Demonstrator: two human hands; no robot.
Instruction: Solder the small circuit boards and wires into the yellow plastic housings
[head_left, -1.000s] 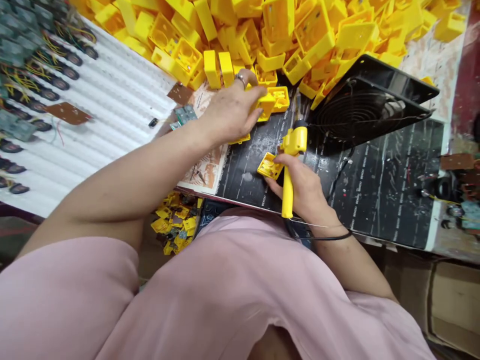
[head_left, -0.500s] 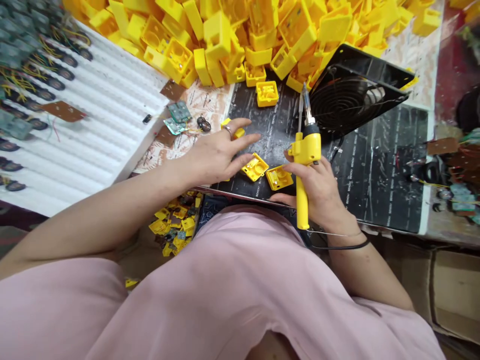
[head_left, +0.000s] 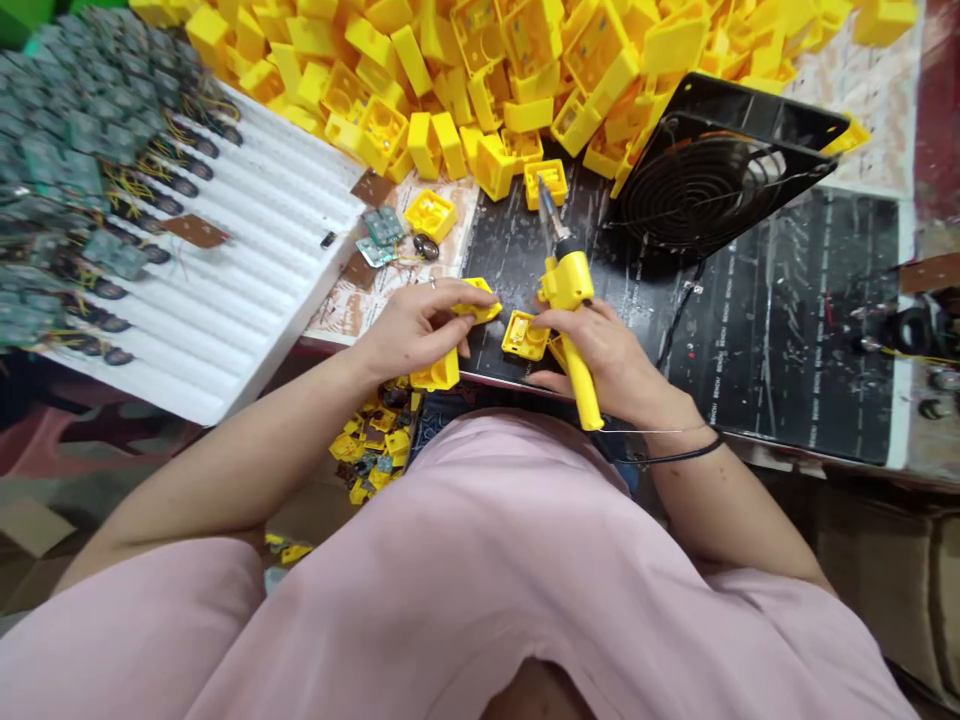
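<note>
My right hand point(head_left: 611, 350) is closed around a yellow soldering gun point(head_left: 568, 280), its metal tip pointing away from me toward a small open yellow plastic case point(head_left: 546, 185); whether they touch I cannot tell. Between thumb and fingers of my left hand point(head_left: 412, 325) is a yellow plastic case half point(head_left: 480, 298). Below that hand, another yellow case half point(head_left: 436, 373) lies at the table's front edge. An open yellow case with metal contacts point(head_left: 524, 336) rests on the black mat point(head_left: 499, 260) by my right fingers, and one more is partly hidden behind the soldering gun.
A big heap of yellow cases point(head_left: 450, 80) covers the back. A black fan point(head_left: 720, 180) stands at the right rear, its cable crossing the mat. On the left, a white ribbed tray point(head_left: 277, 240) carries green circuit boards point(head_left: 105, 140) with wired speakers. Loose boards point(head_left: 382, 230) lie beside it.
My left hand has closed on a yellow case half. The soldering gun has swung left, its tip now at the case near the heap. An open case now lies beside the loose boards.
</note>
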